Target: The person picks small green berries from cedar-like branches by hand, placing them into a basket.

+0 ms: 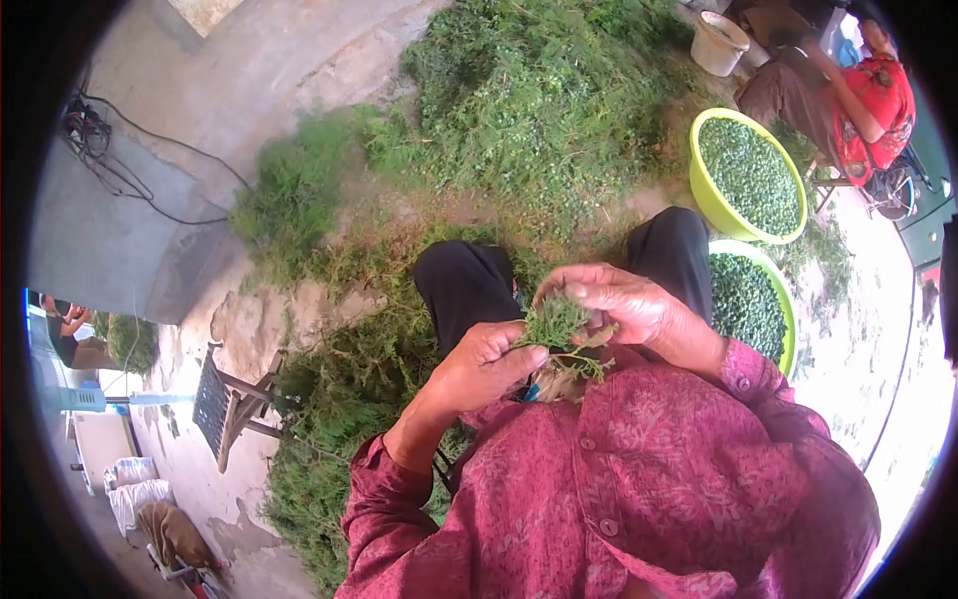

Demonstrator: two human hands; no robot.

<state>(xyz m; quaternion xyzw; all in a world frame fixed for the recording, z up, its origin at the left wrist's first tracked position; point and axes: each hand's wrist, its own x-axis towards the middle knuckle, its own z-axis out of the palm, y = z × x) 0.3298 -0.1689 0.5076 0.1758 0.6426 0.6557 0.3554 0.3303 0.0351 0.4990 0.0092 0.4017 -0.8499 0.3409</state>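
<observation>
Over my lap, my left hand (481, 365) pinches the stem end of a feathery green sprig (555, 327) between thumb and fingers. From the other side, my right hand (627, 301) closes round the leafy part, its fingers curled against the leaves. Thin twig ends stick out below, in front of my red patterned shirt (649, 449). To the right stand two yellow-green basins (702, 190), both filled with small green pieces like buds or cones. A large heap of cut green branches (539, 110) lies ahead of my knees.
More branches (339, 479) lie along my left side, by a small folding stool (235, 399). A white bucket (718, 45) and a seated person in red (878, 110) are at the upper right. Black cables (150, 190) trail at left, with sacks (140, 494) below.
</observation>
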